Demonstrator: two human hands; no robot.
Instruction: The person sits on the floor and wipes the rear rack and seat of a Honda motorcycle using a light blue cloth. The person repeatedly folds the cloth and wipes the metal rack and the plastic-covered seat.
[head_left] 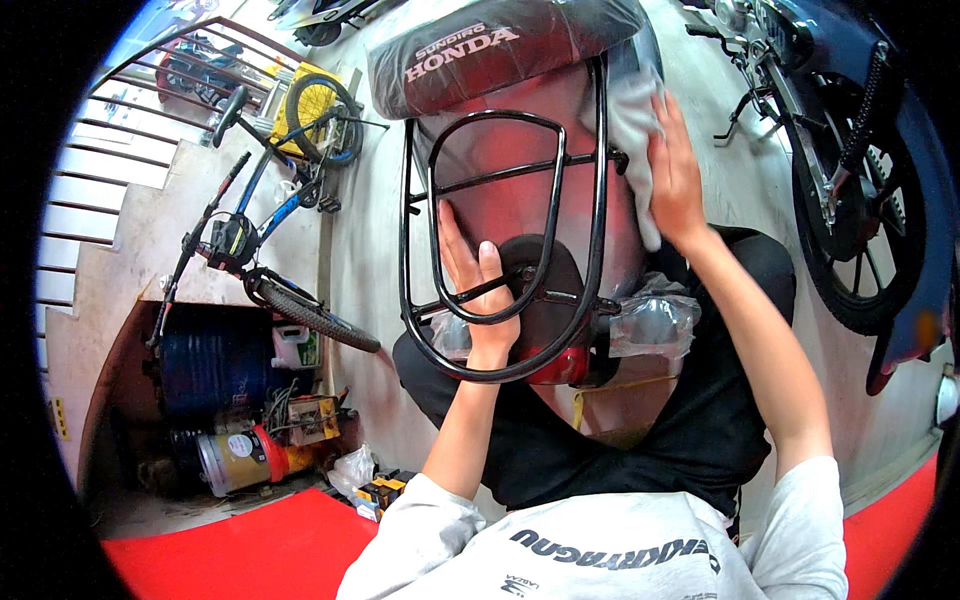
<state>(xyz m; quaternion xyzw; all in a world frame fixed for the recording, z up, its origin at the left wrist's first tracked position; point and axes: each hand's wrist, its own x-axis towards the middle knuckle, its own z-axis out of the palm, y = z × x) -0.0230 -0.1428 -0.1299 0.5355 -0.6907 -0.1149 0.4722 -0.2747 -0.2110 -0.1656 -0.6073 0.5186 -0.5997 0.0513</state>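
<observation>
In front of me is the rear of a red motorcycle [500, 210], with a black tubular rack [597, 230] over its tail. My left hand [470, 285] reaches in among the rack's bars, fingers stretched out by the left side of the tail, and holds nothing. On the right side, my right hand [677, 175] holds a white cloth [632, 130] against the bodywork, its fingers long and straight; the thumb is hidden. A black seat [500, 60] wrapped in clear plastic lies beyond the rack. Plastic also covers a turn signal [655, 325] near my right knee.
Another motorcycle's rear wheel [850, 230] stands close on the right. To the left are a blue-and-black bicycle [265, 225] and a railing [110, 140]. A blue drum [215, 365] and a paint bucket [240, 460] sit in a recess below. Red matting [250, 545] lies near me.
</observation>
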